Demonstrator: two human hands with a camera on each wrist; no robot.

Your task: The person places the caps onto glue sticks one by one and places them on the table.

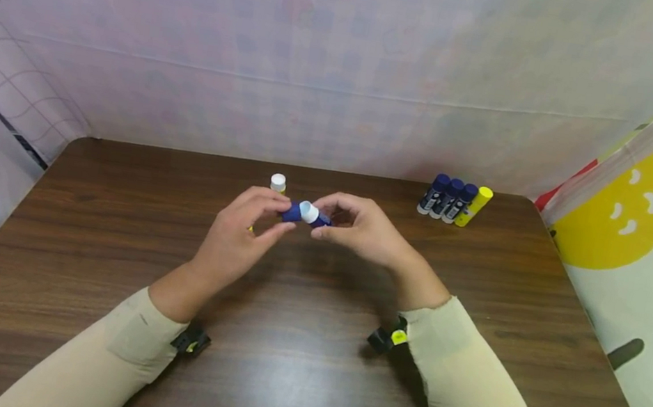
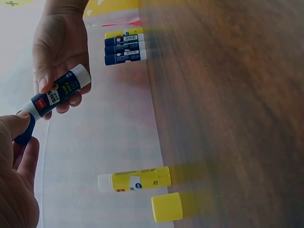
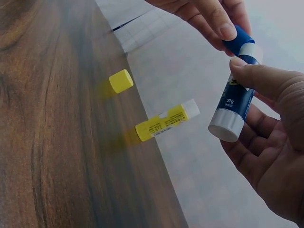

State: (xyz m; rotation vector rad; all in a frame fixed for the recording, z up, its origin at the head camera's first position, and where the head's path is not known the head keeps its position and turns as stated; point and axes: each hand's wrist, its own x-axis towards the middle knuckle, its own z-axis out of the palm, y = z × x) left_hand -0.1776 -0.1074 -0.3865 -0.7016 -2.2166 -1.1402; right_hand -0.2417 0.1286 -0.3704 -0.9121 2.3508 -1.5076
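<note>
Above the middle of the table, my right hand (image 1: 361, 226) holds a dark blue glue stick (image 3: 236, 97) round its labelled body, with its white base facing out. My left hand (image 1: 232, 239) pinches the blue cap (image 1: 292, 212) between thumb and fingers. The cap sits tilted at the white neck (image 3: 247, 49) of the stick, at an angle to the body. Behind the left hand stands an uncapped yellow glue stick (image 2: 142, 179), its white top showing. A loose yellow cap (image 3: 121, 81) stands on the table beside it, mostly hidden by the left hand in the head view.
At the back right of the brown wooden table (image 1: 302, 369), three blue glue sticks (image 1: 446, 199) and a capped yellow one (image 1: 474, 207) stand in a tight row. A pale patterned curtain (image 1: 318, 90) hangs along the back edge.
</note>
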